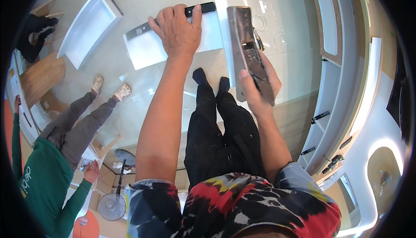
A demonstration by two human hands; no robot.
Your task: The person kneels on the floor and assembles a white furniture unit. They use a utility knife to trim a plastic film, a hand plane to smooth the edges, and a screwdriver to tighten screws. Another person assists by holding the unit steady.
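My left hand (180, 32) is closed over the far edge of a white panel (149, 49), its fingers and thumb across a dark strip (135, 32) that runs along that edge. The strip has small round marks on it. To the right, my right hand (260, 88) grips a worn, dark brown hand plane (240, 25) by its near half. A slot shows about the middle of the plane. Beneath it, partly hidden, a long, narrow white board (221, 17) touches or lies close to the panel's right end.
A white open box-like unit (89, 28) lies at the left. Nearby stands a person in a green top (50, 177). A standing fan (112, 206) is at lower left. Thin loops of cord (279, 38) lie on the glossy floor. White shelving (323, 103) curves along the right.
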